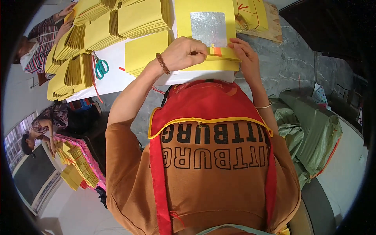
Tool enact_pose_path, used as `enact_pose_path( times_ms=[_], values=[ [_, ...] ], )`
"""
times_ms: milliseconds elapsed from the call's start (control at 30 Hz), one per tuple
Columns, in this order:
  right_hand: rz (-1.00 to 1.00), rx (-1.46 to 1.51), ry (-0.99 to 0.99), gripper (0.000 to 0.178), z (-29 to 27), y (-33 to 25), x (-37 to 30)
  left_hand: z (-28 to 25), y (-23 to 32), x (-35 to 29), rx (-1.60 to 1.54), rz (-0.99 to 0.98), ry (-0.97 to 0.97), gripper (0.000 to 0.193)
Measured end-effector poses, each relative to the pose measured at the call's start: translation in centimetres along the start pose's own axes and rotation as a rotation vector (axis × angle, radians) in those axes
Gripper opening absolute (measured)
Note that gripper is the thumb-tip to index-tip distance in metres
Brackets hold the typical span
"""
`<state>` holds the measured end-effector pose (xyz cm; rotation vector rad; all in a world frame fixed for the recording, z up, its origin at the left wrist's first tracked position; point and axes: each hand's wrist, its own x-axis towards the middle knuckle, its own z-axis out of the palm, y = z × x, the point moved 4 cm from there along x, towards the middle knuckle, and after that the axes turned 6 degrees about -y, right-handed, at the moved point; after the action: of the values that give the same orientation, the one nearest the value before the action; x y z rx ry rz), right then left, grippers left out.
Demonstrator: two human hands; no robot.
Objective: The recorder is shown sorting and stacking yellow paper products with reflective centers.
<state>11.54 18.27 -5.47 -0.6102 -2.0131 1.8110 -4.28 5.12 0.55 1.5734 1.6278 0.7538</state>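
Observation:
In front of me on the table lies a stack of yellow paper. Its top sheet, a yellow joss paper sheet [183, 23], carries a silver foil square [208, 29]. The sheet's near edge is turned up into a narrow folded strip with an orange patch [217, 51]. My left hand [183, 53], a beaded bracelet at its wrist, has its fingers curled closed on the left part of this strip. At the strip's right end, my right hand [247, 58] grips the paper between thumb and bent fingers; its fingertips are partly hidden.
Folded yellow paper bundles [139, 17] fill the table's left and far side. Green-handled scissors [102, 69] and red string lie on the white table cover [111, 58]. Two other people work at the left, one beside a pink-edged table. Green wrapped bales [311, 129] stand at right.

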Motion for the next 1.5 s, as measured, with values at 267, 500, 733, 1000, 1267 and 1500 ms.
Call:
enact_pose_path(
  times_ms=[267,500,733,1000,1267,1500],
  values=[
    [-0.055,-0.002,-0.059,0.044,-0.7,0.6,-0.2,-0.1,-2.1,0.5,-0.298,-0.194,-0.131,0.013],
    [-0.041,-0.006,-0.086,0.048,-0.8,0.6,0.0,-0.5,-2.1,0.8,-0.324,-0.237,-0.182,0.013],
    [-0.035,-0.026,-0.089,0.047,-0.9,0.4,0.1,-0.5,-2.1,0.9,-0.315,-0.225,-0.211,0.013],
    [-0.137,-0.173,-0.123,0.023,-0.7,-0.2,-0.4,-0.4,-2.8,0.7,-0.385,-0.213,-0.17,0.013],
    [-0.043,-0.105,-0.036,0.022,-0.6,0.5,0.0,-1.7,-1.5,-2.7,0.216,0.137,-0.007,0.058],
    [-0.394,-0.564,-0.001,0.032,-0.6,-2.8,0.3,-1.0,-1.4,-3.6,0.662,0.21,0.269,0.041]
  ],
)
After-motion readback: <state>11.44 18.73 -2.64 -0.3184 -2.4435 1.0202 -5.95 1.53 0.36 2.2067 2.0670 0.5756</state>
